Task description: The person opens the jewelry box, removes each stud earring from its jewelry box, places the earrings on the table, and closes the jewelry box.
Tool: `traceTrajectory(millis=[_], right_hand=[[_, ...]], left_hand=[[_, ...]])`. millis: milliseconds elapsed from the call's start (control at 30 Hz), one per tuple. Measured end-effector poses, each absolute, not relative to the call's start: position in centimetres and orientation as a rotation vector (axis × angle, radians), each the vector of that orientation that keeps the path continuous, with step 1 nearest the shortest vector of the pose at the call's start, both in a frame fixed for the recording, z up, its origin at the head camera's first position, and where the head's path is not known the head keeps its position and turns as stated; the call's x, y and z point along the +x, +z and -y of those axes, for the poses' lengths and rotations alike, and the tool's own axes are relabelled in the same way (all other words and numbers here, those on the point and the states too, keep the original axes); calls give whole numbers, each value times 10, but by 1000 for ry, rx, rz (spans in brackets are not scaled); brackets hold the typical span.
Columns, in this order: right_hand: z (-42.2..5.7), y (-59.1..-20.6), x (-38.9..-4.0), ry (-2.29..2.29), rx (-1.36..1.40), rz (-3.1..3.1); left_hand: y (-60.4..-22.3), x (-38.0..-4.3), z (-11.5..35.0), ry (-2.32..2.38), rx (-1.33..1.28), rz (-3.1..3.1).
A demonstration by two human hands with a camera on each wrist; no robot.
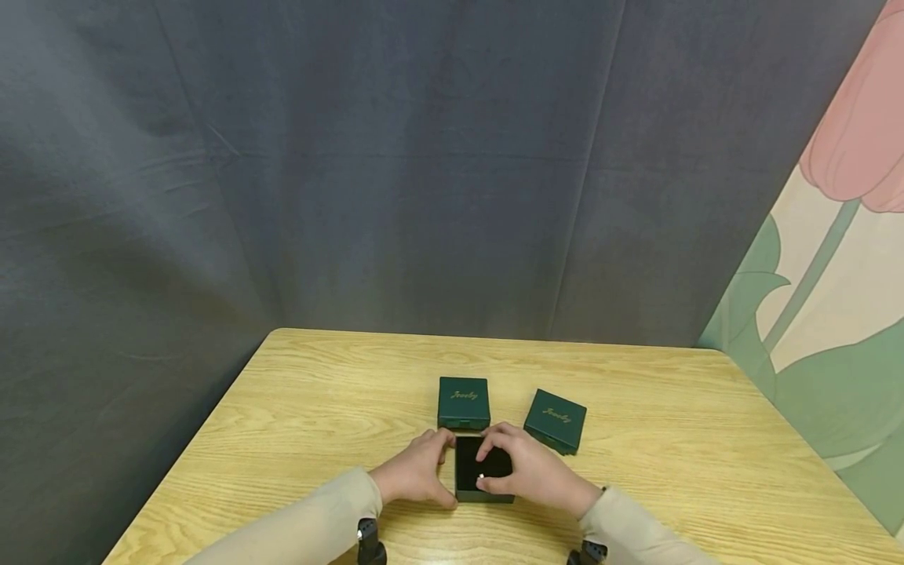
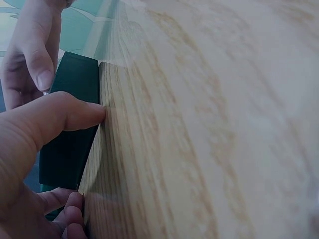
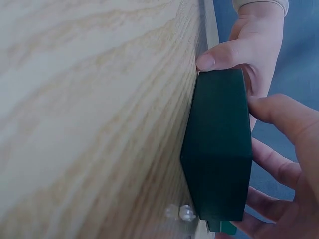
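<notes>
A dark green jewelry box base (image 1: 483, 497) with a black lining lies uncovered on the table. My left hand (image 1: 421, 469) grips its left side, thumb at the near corner and fingers at the far one. My right hand (image 1: 530, 471) is over the box's right part, thumb and index finger bent with a gap between their tips. A small shiny piece (image 1: 482, 475) shows by the right thumb tip, against the black lining. In the right wrist view, a clear sparkling piece (image 3: 187, 213) is on the table by the box's far corner.
Two dark green squares with gold lettering lie beyond the open box: one straight behind (image 1: 463, 399), one tilted at the right (image 1: 556, 419). The wooden table (image 1: 318, 408) ends at a dark grey curtain (image 1: 424, 196); a flower-painted wall (image 1: 833, 377) stands at the right.
</notes>
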State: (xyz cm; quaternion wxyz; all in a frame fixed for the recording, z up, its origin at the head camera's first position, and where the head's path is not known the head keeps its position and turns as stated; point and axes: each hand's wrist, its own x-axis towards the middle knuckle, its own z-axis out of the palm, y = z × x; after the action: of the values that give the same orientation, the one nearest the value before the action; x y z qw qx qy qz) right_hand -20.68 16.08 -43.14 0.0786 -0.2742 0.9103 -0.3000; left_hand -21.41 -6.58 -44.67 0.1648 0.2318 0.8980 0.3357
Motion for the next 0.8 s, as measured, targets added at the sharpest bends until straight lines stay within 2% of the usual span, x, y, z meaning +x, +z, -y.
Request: traceTrajectory(millis=[800], right_hand=[[-160, -433, -207, -906, -855, -2748]], left_hand=[[-446, -214, 67, 961, 653, -2544]])
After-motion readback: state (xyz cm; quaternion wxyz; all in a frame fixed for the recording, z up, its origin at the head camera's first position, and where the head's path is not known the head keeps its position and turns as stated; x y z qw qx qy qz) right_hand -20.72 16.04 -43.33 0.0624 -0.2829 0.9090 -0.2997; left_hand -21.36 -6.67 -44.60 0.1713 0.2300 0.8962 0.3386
